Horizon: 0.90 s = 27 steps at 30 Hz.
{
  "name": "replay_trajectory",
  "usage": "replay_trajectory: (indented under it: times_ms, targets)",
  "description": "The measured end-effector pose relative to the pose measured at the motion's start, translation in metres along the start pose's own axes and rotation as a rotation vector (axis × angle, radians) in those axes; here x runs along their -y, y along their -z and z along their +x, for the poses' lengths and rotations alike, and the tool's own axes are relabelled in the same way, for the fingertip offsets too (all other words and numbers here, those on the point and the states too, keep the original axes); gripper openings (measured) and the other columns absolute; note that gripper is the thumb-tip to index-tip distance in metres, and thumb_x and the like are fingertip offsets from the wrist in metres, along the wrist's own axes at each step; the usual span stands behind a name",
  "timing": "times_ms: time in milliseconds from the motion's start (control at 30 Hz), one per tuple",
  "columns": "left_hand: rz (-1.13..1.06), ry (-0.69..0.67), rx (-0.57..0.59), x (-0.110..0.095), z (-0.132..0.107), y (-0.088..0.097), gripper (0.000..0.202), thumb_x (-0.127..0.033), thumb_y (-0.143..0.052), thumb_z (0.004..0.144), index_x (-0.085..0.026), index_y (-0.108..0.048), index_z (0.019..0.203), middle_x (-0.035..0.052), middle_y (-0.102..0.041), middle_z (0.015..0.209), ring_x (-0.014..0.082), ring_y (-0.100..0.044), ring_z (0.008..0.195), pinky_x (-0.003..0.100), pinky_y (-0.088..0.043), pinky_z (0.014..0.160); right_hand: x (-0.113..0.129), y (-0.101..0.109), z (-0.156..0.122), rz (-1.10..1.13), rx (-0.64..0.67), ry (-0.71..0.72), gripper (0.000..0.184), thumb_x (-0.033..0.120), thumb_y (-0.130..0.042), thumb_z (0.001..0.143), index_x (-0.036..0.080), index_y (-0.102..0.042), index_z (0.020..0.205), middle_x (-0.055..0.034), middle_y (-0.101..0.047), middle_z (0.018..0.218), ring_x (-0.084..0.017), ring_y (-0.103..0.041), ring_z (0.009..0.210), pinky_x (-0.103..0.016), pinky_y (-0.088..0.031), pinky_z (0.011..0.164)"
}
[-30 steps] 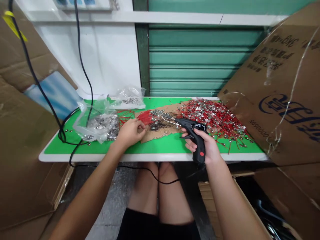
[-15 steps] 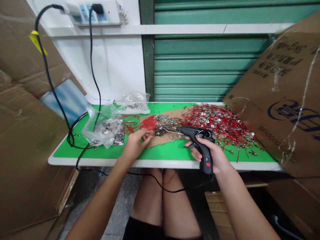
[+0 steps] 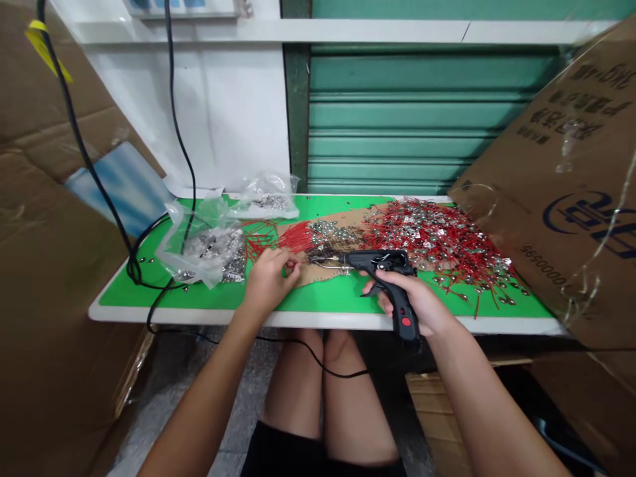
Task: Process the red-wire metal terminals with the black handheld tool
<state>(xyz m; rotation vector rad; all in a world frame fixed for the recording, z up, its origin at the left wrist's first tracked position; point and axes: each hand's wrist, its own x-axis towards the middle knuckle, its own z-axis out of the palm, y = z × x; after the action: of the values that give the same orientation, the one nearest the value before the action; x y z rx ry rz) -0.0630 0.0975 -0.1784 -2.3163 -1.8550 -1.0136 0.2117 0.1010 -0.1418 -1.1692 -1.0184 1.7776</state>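
Observation:
My right hand (image 3: 416, 299) is wrapped round the grip of a black glue gun (image 3: 383, 271) whose nozzle points left over a scrap of cardboard (image 3: 325, 255) on the green table (image 3: 342, 295). My left hand (image 3: 268, 278) pinches a small piece at the edge of that cardboard, just left of the nozzle; what it holds is too small to name. A bundle of red cords (image 3: 293, 237) lies just beyond my left hand. A big heap of red cords with silver metal tags (image 3: 437, 242) spreads to the right of the gun.
A clear plastic bag of silver parts (image 3: 206, 248) lies left of my hand, a smaller bag (image 3: 265, 197) behind it. Black cables (image 3: 144, 262) loop over the table's left end. Cardboard boxes stand close at the left (image 3: 54, 278) and right (image 3: 576, 192). A green shutter (image 3: 407, 119) is behind.
The view has shifted slightly. The glue gun's nozzle has moved a little left toward my left hand, which has closed into a pinch at the cardboard's edge.

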Motion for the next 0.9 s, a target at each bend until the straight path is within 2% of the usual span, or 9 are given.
replay_trajectory:
  times_ms: [400, 700, 900]
  targets:
    - [0.002, 0.007, 0.011, -0.0002, 0.0001, 0.0009, 0.01, -0.024, -0.059, 0.09, -0.02, -0.066, 0.084, 0.0038, -0.067, 0.083, 0.0191, -0.057, 0.085, 0.032, -0.047, 0.082, 0.0009, 0.0, 0.0024, -0.055, -0.01, -0.02, 0.029, 0.036, -0.074, 0.078, 0.013, -0.076, 0.094, -0.0086, -0.072, 0.076, -0.008, -0.048, 0.04, -0.019, -0.04, 0.032]
    - [-0.068, -0.042, -0.06, 0.0038, 0.0026, -0.0021, 0.007, -0.02, -0.062, 0.088, -0.02, -0.065, 0.081, 0.002, -0.066, 0.08, 0.0176, -0.056, 0.08, 0.031, -0.046, 0.078, 0.006, -0.0068, 0.0006, -0.044, -0.072, -0.104, 0.027, 0.031, -0.068, 0.079, 0.011, -0.073, 0.096, -0.0068, -0.071, 0.073, -0.007, -0.047, 0.039, -0.017, -0.037, 0.031]
    - [-0.109, 0.039, -0.061, 0.0004, 0.0085, -0.0026, 0.005, -0.02, -0.063, 0.085, -0.019, -0.065, 0.08, 0.0013, -0.063, 0.077, 0.0172, -0.056, 0.08, 0.031, -0.045, 0.078, 0.0081, -0.0075, -0.0006, -0.019, -0.073, -0.125, 0.025, 0.03, -0.064, 0.081, 0.011, -0.072, 0.096, -0.006, -0.07, 0.072, -0.007, -0.045, 0.038, -0.018, -0.037, 0.031]
